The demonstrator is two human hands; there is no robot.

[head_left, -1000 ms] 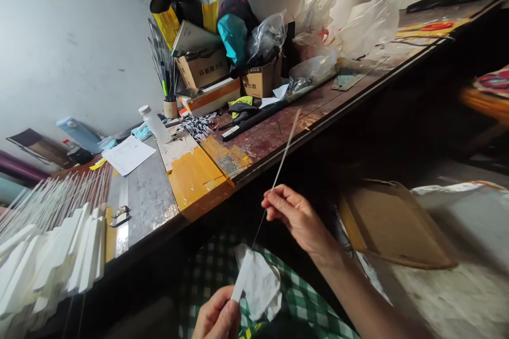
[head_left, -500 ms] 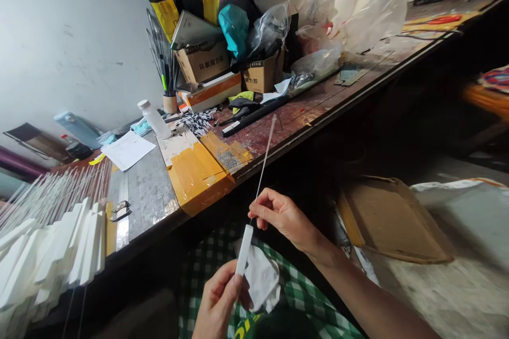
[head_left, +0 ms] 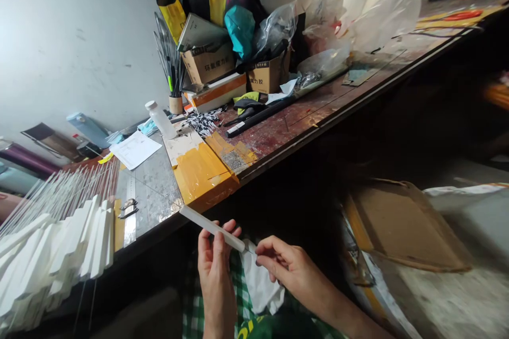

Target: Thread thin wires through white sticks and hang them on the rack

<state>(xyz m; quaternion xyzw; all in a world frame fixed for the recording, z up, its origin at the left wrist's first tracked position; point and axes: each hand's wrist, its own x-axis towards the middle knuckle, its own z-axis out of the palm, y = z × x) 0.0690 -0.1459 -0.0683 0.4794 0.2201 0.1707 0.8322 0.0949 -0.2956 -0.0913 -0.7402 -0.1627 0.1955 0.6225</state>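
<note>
Now the thin white rod that stood up toward the worktop (head_left: 278, 132) half a second ago no longer rises there; the flat white foam stick (head_left: 212, 228) lies tipped nearly level, its free end pointing left over the worktop's edge. From that I judge the rod has been drawn down into or behind the stick, though its thin end by the right fingers is too small to make out. Far left, a fanned stack of similar white foam sticks with thin rods (head_left: 55, 254) rests on the worktop, well apart from both hands. The left hand (head_left: 215, 270) has risen, fingers closed around the stick's middle with the stick crossing above the fingertips. Just right of it, the right hand (head_left: 284, 267) is pinched shut at the stick's right end (whatever it grips there is hidden). Below, between the hands, a crumpled white cloth (head_left: 260, 288) lies on the green checked lap (head_left: 196, 307).
</note>
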